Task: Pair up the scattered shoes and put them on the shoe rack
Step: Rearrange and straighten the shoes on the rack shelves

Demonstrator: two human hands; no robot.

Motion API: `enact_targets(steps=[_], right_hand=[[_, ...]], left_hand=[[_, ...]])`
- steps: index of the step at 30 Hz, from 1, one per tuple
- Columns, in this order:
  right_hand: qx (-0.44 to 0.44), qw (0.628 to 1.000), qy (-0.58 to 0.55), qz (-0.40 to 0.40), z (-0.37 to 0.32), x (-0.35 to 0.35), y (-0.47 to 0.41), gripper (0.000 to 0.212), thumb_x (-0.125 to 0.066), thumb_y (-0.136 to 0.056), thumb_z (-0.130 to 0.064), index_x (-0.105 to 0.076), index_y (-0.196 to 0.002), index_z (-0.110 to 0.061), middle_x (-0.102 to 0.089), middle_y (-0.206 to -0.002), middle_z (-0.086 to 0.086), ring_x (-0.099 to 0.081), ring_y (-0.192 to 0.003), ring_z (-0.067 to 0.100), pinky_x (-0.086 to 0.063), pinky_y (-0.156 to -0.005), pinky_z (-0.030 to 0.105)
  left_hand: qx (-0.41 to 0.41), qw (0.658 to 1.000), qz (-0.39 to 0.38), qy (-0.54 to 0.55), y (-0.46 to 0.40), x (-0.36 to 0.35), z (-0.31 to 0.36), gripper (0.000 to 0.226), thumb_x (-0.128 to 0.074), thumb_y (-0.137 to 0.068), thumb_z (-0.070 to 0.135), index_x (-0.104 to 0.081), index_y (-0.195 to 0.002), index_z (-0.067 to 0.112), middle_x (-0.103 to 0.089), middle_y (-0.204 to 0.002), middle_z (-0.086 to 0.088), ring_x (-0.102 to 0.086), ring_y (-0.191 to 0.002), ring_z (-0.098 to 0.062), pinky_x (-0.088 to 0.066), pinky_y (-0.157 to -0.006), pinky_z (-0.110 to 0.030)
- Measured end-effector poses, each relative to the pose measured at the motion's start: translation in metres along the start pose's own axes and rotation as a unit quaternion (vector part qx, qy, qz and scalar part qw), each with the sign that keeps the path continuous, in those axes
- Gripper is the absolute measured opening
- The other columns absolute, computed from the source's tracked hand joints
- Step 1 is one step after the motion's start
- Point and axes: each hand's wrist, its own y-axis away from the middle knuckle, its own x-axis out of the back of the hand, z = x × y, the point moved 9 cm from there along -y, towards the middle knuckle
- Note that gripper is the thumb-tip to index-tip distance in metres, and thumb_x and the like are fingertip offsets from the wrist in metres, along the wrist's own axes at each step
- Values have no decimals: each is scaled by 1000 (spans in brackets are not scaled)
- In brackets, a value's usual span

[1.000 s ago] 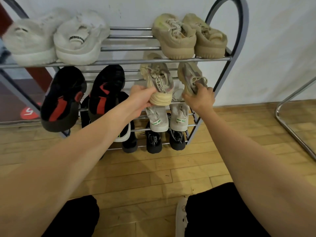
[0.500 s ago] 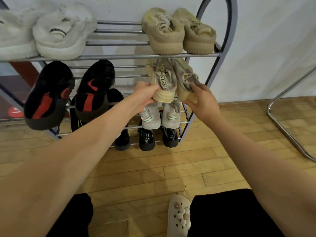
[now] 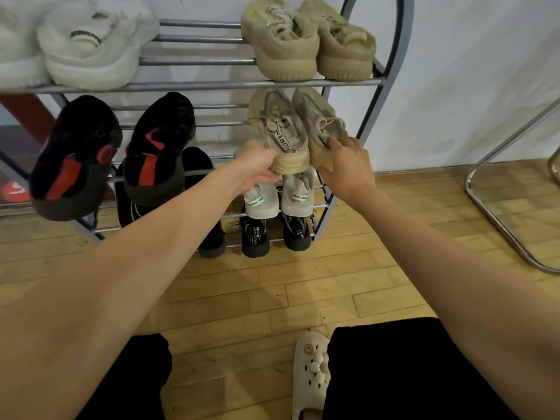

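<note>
A grey metal shoe rack (image 3: 394, 56) stands against the wall. On the right of its second shelf lie two beige lace-up sneakers side by side, toes toward the wall. My left hand (image 3: 257, 162) grips the heel of the left beige sneaker (image 3: 281, 128). My right hand (image 3: 348, 162) holds the heel of the right beige sneaker (image 3: 318, 116), thumb at its collar. Above them sits a tan pair (image 3: 306, 40); a white pair (image 3: 91, 47) fills the top left. A black-and-red pair (image 3: 157, 147) leans on the second shelf's left.
Lower shelves hold a pale grey pair (image 3: 275, 198), a black pair (image 3: 272, 234) and another black shoe (image 3: 209, 231). A chrome tube frame (image 3: 497, 219) stands on the wooden floor at right. My foot in a cream clog (image 3: 312, 374) is near the bottom.
The two beige sneakers have come together and slid deeper onto the second shelf, both hands staying on their heels. The view has moved closer to the rack.
</note>
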Motion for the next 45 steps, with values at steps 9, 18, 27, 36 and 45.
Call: enact_targets(steps=[9,18,27,36,45], right_hand=[[63,997,16,45,-76,26,17,49,-58,-82,-10,-45,-128,2,-42,-133,25,-38,-124,42,-31,-104,44],[97,982,-129,-102,-199,10,29,47,-59,-87,-22,-46,-126,1,-46,-128,23,-41,-122,38,-36,-100,40],[-191,804,-501,-254,-246,-49,48,21,-48,-98,-23,-52,-111,-8,-56,-110,13,-55,-102,28,-52,-83,39],[-285,713,-609,-199,-245,-78,40,7,-53,-93,-8,-51,-99,-6,-56,-110,15,-61,-98,30,-50,-53,29],[-272,740,-605,-109,-211,-56,37,14,-41,-98,-11,-48,-102,1,-56,-109,15,-57,-96,28,-52,-84,41]], left_hand=[[-183,951,121,-219,71,83,41,21,-50,-96,13,-69,-103,5,-70,-97,-9,-71,-81,-19,-60,-76,-31],[-140,899,318,-265,149,247,2,17,-52,-90,11,-69,-88,11,-73,-91,-16,-68,-85,-26,-56,-83,-40],[109,928,337,-116,155,335,-98,94,-69,-78,46,-24,-146,-1,-36,-145,-17,-42,-129,-34,-49,-90,-43],[81,977,146,134,136,296,-115,44,-56,-96,33,-41,-129,9,-64,-97,-21,-69,-83,-28,-60,-66,-32],[5,951,172,255,106,278,-93,34,-49,-97,5,-45,-131,1,-54,-132,-20,-60,-113,-35,-61,-67,-37]])
